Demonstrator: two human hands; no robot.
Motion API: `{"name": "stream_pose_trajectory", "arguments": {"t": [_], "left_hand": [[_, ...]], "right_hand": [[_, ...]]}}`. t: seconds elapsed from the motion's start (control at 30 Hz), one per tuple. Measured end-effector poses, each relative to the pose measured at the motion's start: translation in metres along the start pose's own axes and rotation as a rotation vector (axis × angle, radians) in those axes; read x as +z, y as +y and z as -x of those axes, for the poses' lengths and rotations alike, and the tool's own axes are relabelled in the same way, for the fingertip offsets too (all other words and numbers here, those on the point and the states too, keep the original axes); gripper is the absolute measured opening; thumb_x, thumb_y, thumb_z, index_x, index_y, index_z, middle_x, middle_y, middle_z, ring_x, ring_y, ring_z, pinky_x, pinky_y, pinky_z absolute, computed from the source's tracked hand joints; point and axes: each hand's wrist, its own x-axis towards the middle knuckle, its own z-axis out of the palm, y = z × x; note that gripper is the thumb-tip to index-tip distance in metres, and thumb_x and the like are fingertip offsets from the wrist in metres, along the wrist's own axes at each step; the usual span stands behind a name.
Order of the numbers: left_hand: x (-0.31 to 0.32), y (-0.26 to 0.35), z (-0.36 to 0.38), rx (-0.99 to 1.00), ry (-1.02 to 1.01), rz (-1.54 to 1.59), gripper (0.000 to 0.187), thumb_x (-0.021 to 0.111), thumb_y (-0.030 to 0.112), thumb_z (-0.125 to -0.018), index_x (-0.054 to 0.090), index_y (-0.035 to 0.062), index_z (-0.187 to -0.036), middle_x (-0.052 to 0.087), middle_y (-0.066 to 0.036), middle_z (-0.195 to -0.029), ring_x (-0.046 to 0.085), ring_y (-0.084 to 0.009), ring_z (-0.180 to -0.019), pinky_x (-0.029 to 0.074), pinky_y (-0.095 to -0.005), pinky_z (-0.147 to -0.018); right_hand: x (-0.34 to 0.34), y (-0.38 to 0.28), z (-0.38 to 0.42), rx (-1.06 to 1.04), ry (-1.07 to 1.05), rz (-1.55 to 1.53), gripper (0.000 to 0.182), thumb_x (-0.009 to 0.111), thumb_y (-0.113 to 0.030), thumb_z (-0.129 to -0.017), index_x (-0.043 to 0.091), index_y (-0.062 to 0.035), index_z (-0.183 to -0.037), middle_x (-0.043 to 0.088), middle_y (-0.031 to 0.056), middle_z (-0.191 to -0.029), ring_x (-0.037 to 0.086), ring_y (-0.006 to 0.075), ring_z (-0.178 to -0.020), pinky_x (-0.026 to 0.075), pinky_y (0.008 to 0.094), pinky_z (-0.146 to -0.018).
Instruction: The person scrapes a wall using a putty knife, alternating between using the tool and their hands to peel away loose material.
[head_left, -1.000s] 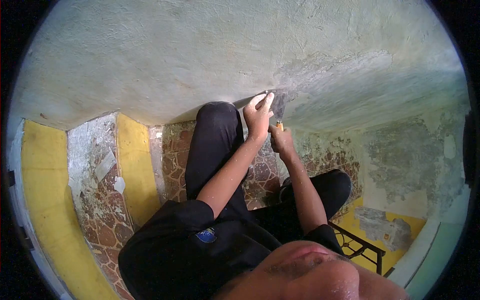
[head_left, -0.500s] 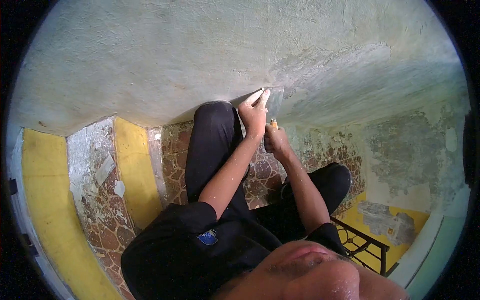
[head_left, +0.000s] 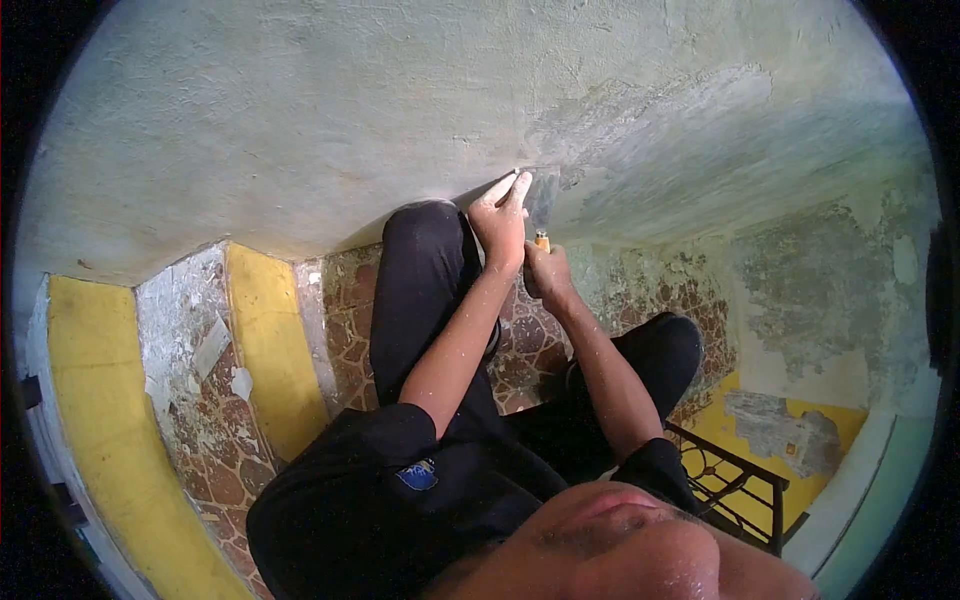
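My right hand (head_left: 548, 272) is closed round the wooden handle of a paint scraper (head_left: 543, 205), whose wide metal blade lies against the wall (head_left: 330, 110). Just left of the blade is my left hand (head_left: 497, 222), its dust-whitened fingers pressed together at the blade's upper left edge, seemingly gripping it. Part of the handle is hidden inside my right hand. Beside the blade, to the upper right, the wall shows a rough grey patch (head_left: 650, 110) where the paint is gone.
Yellow-edged steps (head_left: 275, 330) with worn, pattern-tiled treads run down the left. Pale flakes (head_left: 211, 347) lie on one tread. My bent knee (head_left: 430, 235) is close to the wall. A dark metal railing (head_left: 735, 480) stands at lower right, near a peeling yellow wall (head_left: 845, 420).
Both hands and the scraper have shifted slightly up and left in the view. The whole scene has also moved a little. The grip on the scraper looks the same.
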Motion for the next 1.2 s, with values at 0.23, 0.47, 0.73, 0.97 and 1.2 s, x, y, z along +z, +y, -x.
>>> {"name": "stream_pose_trajectory", "arguments": {"t": [0.23, 0.47, 0.73, 0.97, 1.2], "left_hand": [[0.001, 0.004, 0.000, -0.044, -0.003, 0.024, 0.035, 0.079, 0.017, -0.093, 0.074, -0.0038, -0.120, 0.075, -0.009, -0.115, 0.067, -0.0148, -0.093, 0.057, -0.0314, -0.076], [-0.005, -0.007, -0.010, 0.096, -0.019, -0.067, 0.034, 0.081, 0.016, -0.091, 0.075, -0.0052, -0.117, 0.076, -0.008, -0.107, 0.067, -0.0115, -0.086, 0.054, -0.0268, -0.070], [0.004, 0.000, -0.004, 0.001, 0.011, 0.020, 0.036, 0.081, 0.017, -0.092, 0.073, -0.0073, -0.118, 0.072, -0.004, -0.097, 0.059, -0.0099, -0.077, 0.053, -0.0265, -0.066], [0.006, -0.002, -0.003, -0.039, -0.019, 0.101, 0.037, 0.079, 0.018, -0.094, 0.073, -0.0089, -0.118, 0.067, -0.002, -0.087, 0.058, -0.0096, -0.071, 0.057, -0.0277, -0.067], [0.007, 0.000, 0.000, -0.076, -0.107, 0.056, 0.036, 0.075, 0.021, -0.097, 0.071, -0.0035, -0.124, 0.069, -0.004, -0.101, 0.063, -0.0111, -0.083, 0.056, -0.0295, -0.069]], "right_hand": [[0.004, 0.006, -0.003, -0.042, 0.044, 0.021, 0.030, 0.069, -0.026, -0.091, 0.056, -0.0012, -0.080, 0.057, 0.0042, -0.063, 0.051, 0.0149, -0.044, 0.035, 0.0329, -0.041], [0.011, 0.010, -0.005, 0.112, -0.099, -0.127, 0.030, 0.068, -0.029, -0.093, 0.061, -0.0010, -0.084, 0.059, 0.0054, -0.067, 0.055, 0.0154, -0.050, 0.037, 0.0354, -0.044], [0.001, 0.003, -0.009, -0.066, 0.048, 0.112, 0.037, 0.069, -0.027, -0.089, 0.060, -0.0005, -0.065, 0.058, 0.0049, -0.056, 0.059, 0.0165, -0.051, 0.041, 0.0383, -0.047], [-0.013, 0.003, -0.014, -0.268, 0.231, 0.372, 0.039, 0.067, -0.027, -0.087, 0.058, 0.0003, -0.061, 0.055, 0.0055, -0.051, 0.056, 0.0174, -0.048, 0.042, 0.0369, -0.048], [-0.018, -0.002, 0.016, -0.166, 0.056, 0.195, 0.032, 0.068, -0.027, -0.090, 0.062, 0.0000, -0.074, 0.058, 0.0047, -0.058, 0.054, 0.0175, -0.047, 0.043, 0.0370, -0.049]]}}
